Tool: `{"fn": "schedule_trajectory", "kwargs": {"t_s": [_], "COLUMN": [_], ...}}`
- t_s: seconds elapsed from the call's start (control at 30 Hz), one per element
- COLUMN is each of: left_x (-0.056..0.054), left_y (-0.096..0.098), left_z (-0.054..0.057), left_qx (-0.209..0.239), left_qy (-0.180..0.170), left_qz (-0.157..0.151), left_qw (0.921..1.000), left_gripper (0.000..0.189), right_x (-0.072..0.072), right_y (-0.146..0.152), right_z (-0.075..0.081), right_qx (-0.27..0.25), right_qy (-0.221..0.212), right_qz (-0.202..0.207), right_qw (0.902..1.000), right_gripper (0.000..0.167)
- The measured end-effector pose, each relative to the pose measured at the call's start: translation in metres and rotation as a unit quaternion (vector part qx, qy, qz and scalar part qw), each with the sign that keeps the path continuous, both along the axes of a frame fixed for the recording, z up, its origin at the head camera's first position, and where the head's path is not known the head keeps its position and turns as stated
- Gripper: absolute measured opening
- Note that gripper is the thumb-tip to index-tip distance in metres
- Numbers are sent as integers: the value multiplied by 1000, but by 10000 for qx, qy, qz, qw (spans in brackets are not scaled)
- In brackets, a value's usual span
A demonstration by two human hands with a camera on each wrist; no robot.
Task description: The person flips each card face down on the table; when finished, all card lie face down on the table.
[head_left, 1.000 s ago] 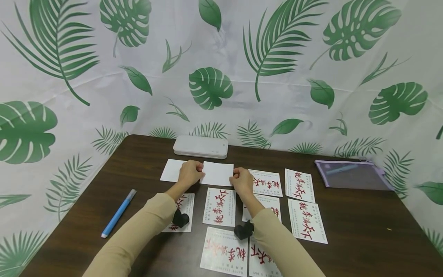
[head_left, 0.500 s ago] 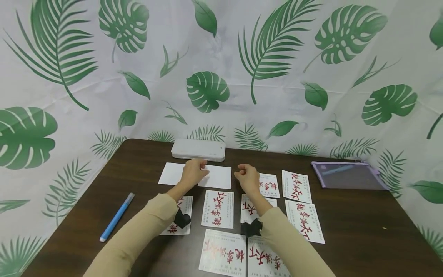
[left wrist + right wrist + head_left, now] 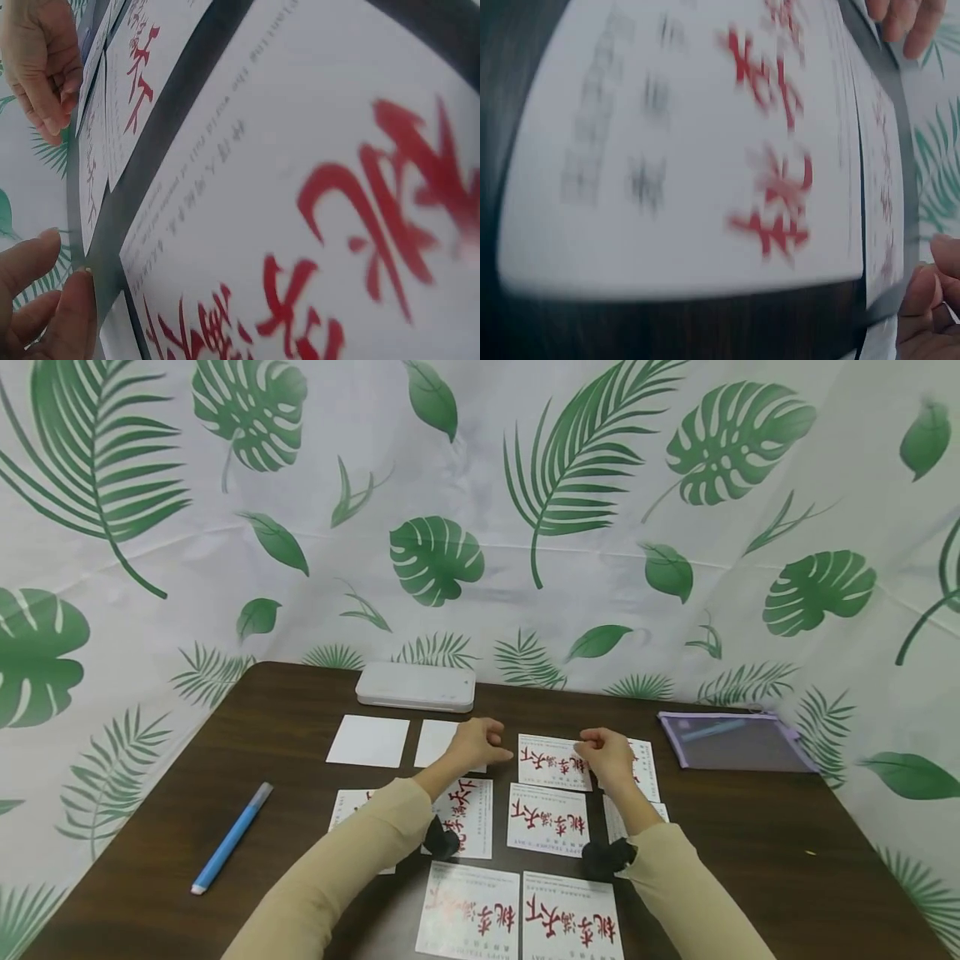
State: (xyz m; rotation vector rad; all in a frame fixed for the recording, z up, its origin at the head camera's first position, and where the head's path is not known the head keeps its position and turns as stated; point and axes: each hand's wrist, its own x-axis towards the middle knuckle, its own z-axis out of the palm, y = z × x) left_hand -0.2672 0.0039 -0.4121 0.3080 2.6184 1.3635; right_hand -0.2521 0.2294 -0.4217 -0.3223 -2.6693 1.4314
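My left hand (image 3: 474, 745) hovers over the right end of a blank white card (image 3: 433, 742), thumb and fingers apart, holding nothing. My right hand (image 3: 609, 760) is at the right end of a printed card (image 3: 551, 762) with red characters; its fingers are loosely bent, with no card visible between them, and contact is unclear. A second blank card (image 3: 367, 741) lies to the left. In the left wrist view, the left hand's thumb and fingers (image 3: 71, 315) show a gap above the table. My right sleeve and hand partly cover two printed cards on the right.
More printed cards lie nearer, including a middle card (image 3: 547, 820) and two front ones (image 3: 468, 912). A white case (image 3: 416, 685) stands at the back. A blue marker (image 3: 232, 839) lies left, a purple mesh pouch (image 3: 738, 743) right. A leaf-patterned cloth hangs behind the table.
Both hands have left the blank card they were touching and moved right. The right hand has gone to the right end of the top-row printed card. The head view has shifted slightly.
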Motion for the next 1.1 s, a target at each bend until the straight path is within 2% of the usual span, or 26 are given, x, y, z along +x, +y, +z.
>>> {"fn": "schedule_trajectory", "kwargs": {"t_s": [0.13,0.3,0.7,0.9,1.03,1.1], "left_x": [-2,-3,-9,-7,-7,-7], "left_y": [12,25,38,38,39,39], "left_z": [-2,-5,-7,-5,-7,-8], "left_qx": [-128,-372,-994,-1081,-1074,-1087], "left_qy": [3,120,444,485,517,567], "left_qz": [-6,-118,-149,-153,-156,-179], "left_qw": [9999,9992,9939,9928,9928,9923], "left_gripper": [50,53,47,45,43,41], "right_x": [0,-1,-7,-6,-5,-5], "right_y": [10,13,13,12,12,12], "right_z": [-2,-2,-5,-4,-3,-3], "right_qx": [151,390,791,846,901,734], "right_qy": [-346,-469,-276,-246,-44,69], "right_qz": [52,165,270,263,154,87], "right_qw": [9993,9980,9961,9958,9958,9972], "right_gripper": [30,30,28,26,25,23]}}
